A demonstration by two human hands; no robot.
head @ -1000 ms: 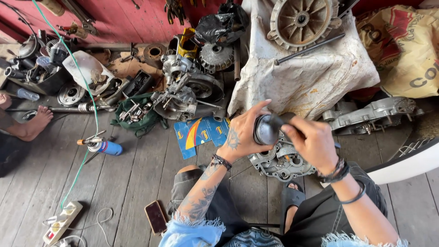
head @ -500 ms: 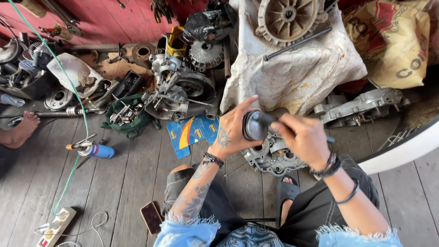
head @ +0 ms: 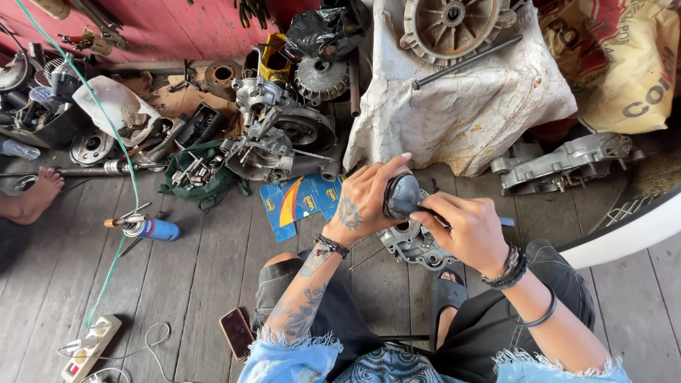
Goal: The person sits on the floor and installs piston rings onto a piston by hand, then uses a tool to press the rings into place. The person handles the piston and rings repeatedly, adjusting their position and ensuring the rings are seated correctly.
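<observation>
1. The left hand (head: 362,206) is closed around a dark round part (head: 403,195) and holds it from the left side, above the knees.
2. The right hand (head: 468,230) grips the same part from the right and from below; the fingers of both hands nearly meet on it.
3. Just under the hands, an engine casing (head: 411,245) lies on the floor (head: 177,284), between the person's legs.
4. The floor is of grey wooden planks, and the wall (head: 163,28) behind is red.
5. Left of the hands lies a blue and yellow packet (head: 298,202), and farther left a blue gas torch (head: 149,228).
6. Beyond the packet the floor is crowded: an engine block (head: 284,138), loose metal parts and a green cloth (head: 202,184).
7. Behind the hands stands a white sack (head: 461,113) with a wheel hub (head: 454,25) on top.
8. More open room is at the lower left, where only a phone (head: 236,333) and a power strip (head: 91,347) lie.
9. At the left edge a bare foot (head: 32,198) of another person shows.
</observation>
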